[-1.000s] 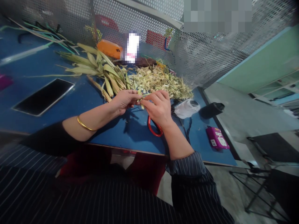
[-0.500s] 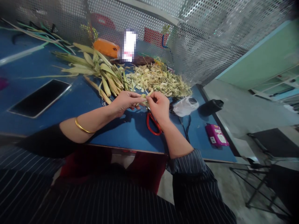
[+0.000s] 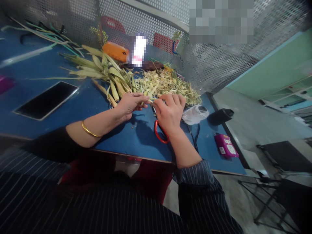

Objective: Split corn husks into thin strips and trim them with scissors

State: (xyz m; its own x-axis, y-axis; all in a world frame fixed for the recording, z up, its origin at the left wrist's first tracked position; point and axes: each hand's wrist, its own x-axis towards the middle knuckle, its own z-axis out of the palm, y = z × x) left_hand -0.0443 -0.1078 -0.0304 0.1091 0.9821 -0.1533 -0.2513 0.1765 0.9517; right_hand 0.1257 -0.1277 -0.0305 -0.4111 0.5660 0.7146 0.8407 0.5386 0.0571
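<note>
Between my two hands a narrow strip of corn husk (image 3: 151, 99) is stretched over the blue table (image 3: 119, 138). My left hand (image 3: 131, 104) pinches its left end between thumb and fingers. The right end is in the pinch of my right hand (image 3: 169, 112), whose fingers are curled and partly hide it. Just under my right hand lies a pair of scissors with red handles (image 3: 161, 131); their blades are mostly hidden. Behind my left hand are whole corn husks (image 3: 114, 76), and beyond my right hand is a heap of shredded husk pieces (image 3: 163, 81).
A black-screened phone (image 3: 46, 100) lies at the left. White thread cone (image 3: 195, 114), black thread cone (image 3: 221, 116) and purple packet (image 3: 226, 145) are on the right. A perforated metal screen (image 3: 146, 22) rises behind. An orange object (image 3: 115, 52) stands at the back.
My hands have moved slightly apart, and the husk strip now shows stretched between them. My right hand has turned, its fingers raised further. The whole view has shifted a little.
</note>
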